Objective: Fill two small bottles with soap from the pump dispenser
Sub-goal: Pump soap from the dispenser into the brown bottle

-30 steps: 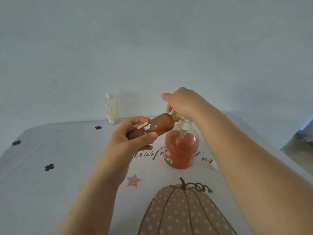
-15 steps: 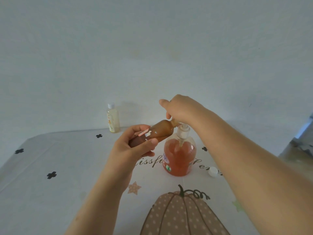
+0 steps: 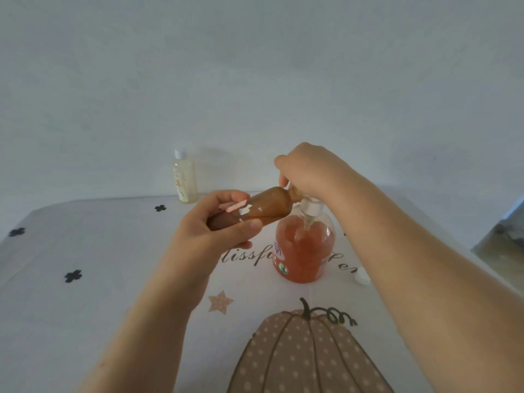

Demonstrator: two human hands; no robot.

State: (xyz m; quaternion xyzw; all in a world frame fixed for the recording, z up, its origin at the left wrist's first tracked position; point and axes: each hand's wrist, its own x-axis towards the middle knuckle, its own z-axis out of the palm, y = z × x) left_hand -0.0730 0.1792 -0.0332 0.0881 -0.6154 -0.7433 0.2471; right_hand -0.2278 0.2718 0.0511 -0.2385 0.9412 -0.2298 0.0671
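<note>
Small bottle, filled brown, gripped by left hand; right hand clasps orange-filled pump dispenser.

The one view comes from a wide-angle camera on the person's head, looking forward and down across a table toward a pale wall. It sits close. Both forearms run in from the bottom edge, and the left hand and right hand meet near mid-frame, at the brown bottle and pump dispenser. The table's far edge lies about halfway up, with wall filling the upper half. The bottom edge cuts off the pumpkin print nearest the camera.
</note>
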